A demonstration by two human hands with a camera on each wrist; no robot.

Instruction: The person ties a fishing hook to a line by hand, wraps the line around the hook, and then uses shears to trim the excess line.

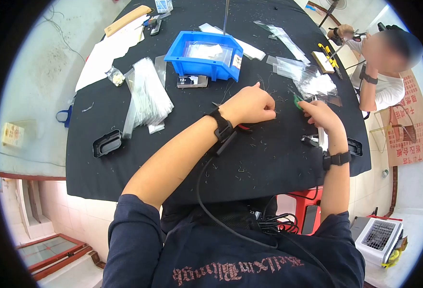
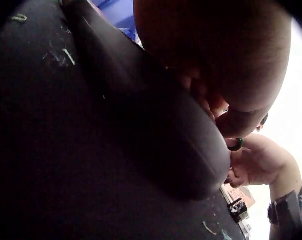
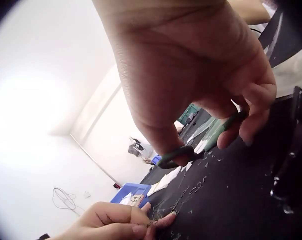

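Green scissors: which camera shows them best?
The right wrist view: both handle loops of the green scissors appear large and close. The head view shows them small, in the right hand; the left wrist view, just a bit of green handle.

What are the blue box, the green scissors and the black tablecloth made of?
The blue bin looks like smooth plastic, with moulded edges and one even colour. The scissors' handles are probably plastic too: smooth, green, rounded loops. I can't judge their blades. The tablecloth seems to be fabric, dull and matte.
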